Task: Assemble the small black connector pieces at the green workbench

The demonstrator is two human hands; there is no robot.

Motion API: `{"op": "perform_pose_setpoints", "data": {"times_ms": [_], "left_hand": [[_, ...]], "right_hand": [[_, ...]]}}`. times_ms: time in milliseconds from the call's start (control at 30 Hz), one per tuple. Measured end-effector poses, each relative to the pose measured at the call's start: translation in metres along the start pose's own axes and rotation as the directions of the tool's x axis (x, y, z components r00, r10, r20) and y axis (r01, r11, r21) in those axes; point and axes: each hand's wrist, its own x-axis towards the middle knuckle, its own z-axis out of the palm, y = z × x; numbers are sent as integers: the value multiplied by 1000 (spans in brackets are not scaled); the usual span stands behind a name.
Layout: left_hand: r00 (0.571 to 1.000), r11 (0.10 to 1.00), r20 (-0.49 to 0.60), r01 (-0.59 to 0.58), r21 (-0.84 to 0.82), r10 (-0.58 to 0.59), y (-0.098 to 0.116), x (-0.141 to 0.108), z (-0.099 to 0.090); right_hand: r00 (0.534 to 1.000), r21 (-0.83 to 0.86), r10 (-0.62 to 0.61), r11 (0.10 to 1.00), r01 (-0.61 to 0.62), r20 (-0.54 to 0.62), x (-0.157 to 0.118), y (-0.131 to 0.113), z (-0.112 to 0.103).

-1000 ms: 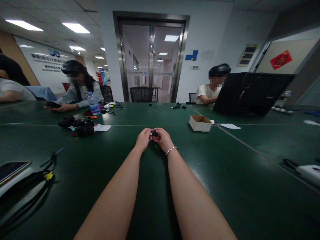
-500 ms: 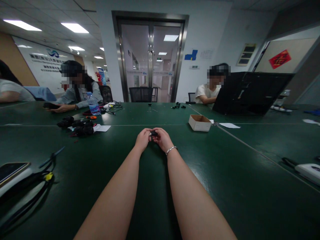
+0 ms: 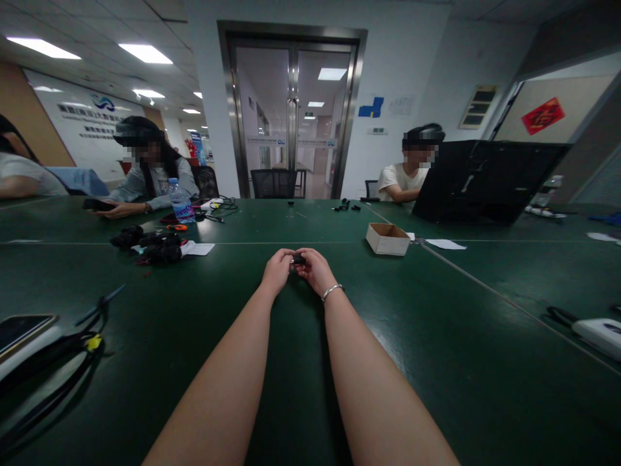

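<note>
Over the green table, my left hand and my right hand meet fingertip to fingertip. A small black object is pinched between them, with a bit of silvery metal at its left end. The fingers of my right hand wrap round its black part; those of my left hand close on the metal end. Fingers partly cover the object, so its full shape is hidden. An open cardboard box stands to the right, beyond my hands.
Black bundled items and a water bottle are on the left. Nearer lie a phone and black cables. Small black pieces lie far back. A large black monitor stands right; people sit across the table.
Less of the object's metal end shows between my fingers now. My hands have otherwise barely moved.
</note>
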Motion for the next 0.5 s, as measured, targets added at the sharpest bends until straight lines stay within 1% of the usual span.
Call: {"op": "perform_pose_setpoints", "data": {"times_ms": [200,267,400,500], "left_hand": [[998,997,21,-65,44,64,-3,1,-1],[998,999,25,-51,19,51,-1,0,-1],[1000,999,18,18,-34,-17,0,-1,0],[1000,1000,19,16,-24,-15,-3,1,0]], "right_hand": [[1000,4,8,1000,-8,-22,0,0,1],[1000,6,15,1000,-14,-21,0,-1,1],[1000,10,7,1000,-7,-19,-1,-1,1],[1000,9,4,1000,-4,-14,0,-1,1]]}}
